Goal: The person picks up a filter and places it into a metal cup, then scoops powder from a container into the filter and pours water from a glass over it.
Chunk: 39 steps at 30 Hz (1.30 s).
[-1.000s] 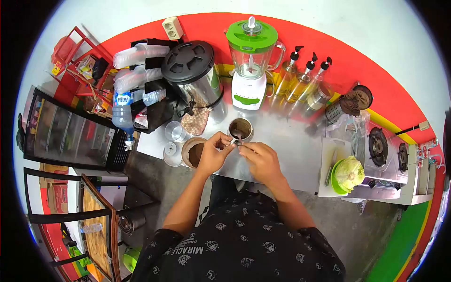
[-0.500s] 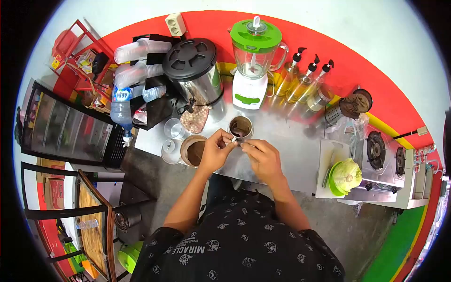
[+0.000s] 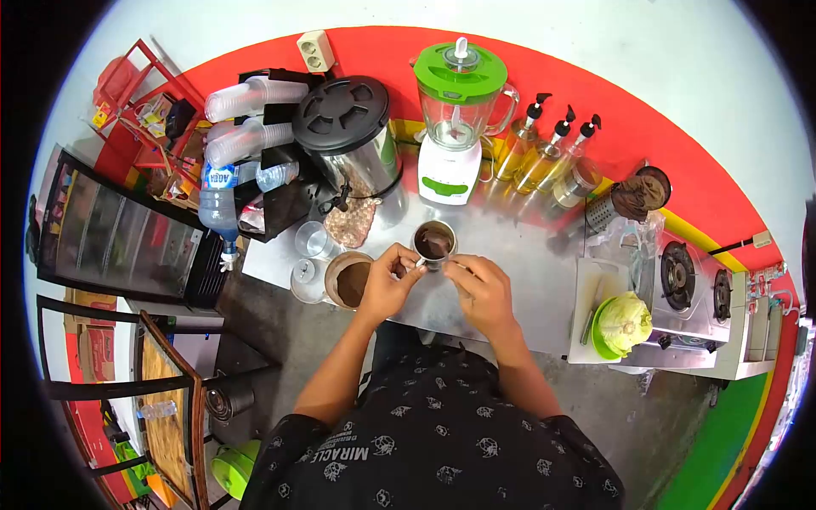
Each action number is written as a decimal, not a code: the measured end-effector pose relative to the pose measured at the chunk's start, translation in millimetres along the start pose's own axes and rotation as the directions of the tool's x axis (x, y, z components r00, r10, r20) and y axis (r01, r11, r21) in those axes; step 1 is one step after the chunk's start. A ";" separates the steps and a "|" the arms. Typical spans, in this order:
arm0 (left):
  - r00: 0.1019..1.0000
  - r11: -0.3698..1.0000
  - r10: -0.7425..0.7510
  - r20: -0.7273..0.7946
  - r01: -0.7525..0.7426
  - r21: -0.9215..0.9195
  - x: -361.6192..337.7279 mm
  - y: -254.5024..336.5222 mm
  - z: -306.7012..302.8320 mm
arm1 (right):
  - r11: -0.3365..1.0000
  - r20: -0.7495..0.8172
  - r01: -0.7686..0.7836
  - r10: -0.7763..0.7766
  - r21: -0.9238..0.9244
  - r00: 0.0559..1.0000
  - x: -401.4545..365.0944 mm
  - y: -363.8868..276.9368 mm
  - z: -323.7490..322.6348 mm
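A round metal cup (image 3: 434, 240) with dark brown contents stands on the metal table, just beyond my hands. My left hand (image 3: 390, 279) is closed in a pinch at the cup's near left edge, on what looks like its small handle. At the cup's right side, my right hand (image 3: 483, 289) pinches a thin utensil, perhaps a spoon, whose end reaches into the cup. Left of my left hand sits an open tub (image 3: 334, 277) of brown powder, with a clear lid (image 3: 307, 280) and a clear plastic cup (image 3: 315, 240) beside it.
Behind the cup stands a green-lidded blender (image 3: 449, 170), with a steel container (image 3: 343, 115) to its left and pump bottles (image 3: 539, 161) to its right. Farther right are a cabbage (image 3: 626, 320) on a white board and a stove (image 3: 677, 275).
My right hand has moved slightly forward and right, and the utensil now reaches into the cup. My left hand has shifted slightly to the cup's edge. The view has tilted a little.
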<state>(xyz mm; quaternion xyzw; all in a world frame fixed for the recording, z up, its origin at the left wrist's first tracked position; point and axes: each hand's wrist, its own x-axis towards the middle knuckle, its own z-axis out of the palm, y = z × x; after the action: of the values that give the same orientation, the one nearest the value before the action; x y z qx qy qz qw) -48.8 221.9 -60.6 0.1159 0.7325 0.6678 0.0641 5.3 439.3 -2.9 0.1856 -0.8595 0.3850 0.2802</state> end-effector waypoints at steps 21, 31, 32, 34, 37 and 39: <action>0.992 0.965 0.123 -0.006 -0.118 0.236 23.2 24.0 -11.6 | 0.996 0.113 0.021 -0.011 -0.088 0.994 9.3 -3.2 -10.1; 0.994 0.980 0.113 -0.014 -0.109 0.168 42.2 12.0 -12.3 | 0.999 0.086 0.008 -0.003 -0.054 0.996 2.9 10.4 -22.3; 0.997 0.985 0.076 -0.011 -0.073 0.155 44.1 11.4 -10.7 | 0.996 0.120 0.020 -0.009 -0.089 0.993 1.4 8.7 -20.7; 0.997 0.985 0.074 -0.037 -0.068 0.156 49.7 12.6 -6.4 | 0.991 0.161 0.048 -0.027 -0.125 0.987 -0.7 9.7 -14.8; 0.981 0.972 0.192 -0.028 -0.186 0.142 58.3 6.0 -2.8 | 0.997 0.148 0.000 -0.011 0.077 0.989 -6.0 17.7 -6.0; 0.980 0.970 0.198 -0.023 -0.193 0.147 64.3 1.3 -1.0 | 0.996 0.102 -0.003 -0.007 0.093 0.995 -4.5 20.6 -7.2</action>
<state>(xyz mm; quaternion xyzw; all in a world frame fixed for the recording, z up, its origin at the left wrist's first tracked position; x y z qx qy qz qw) -110.9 237.4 -55.3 0.1793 0.7647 0.6185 -0.0242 0.2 458.3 -13.3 0.2187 -0.8536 0.4146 0.2274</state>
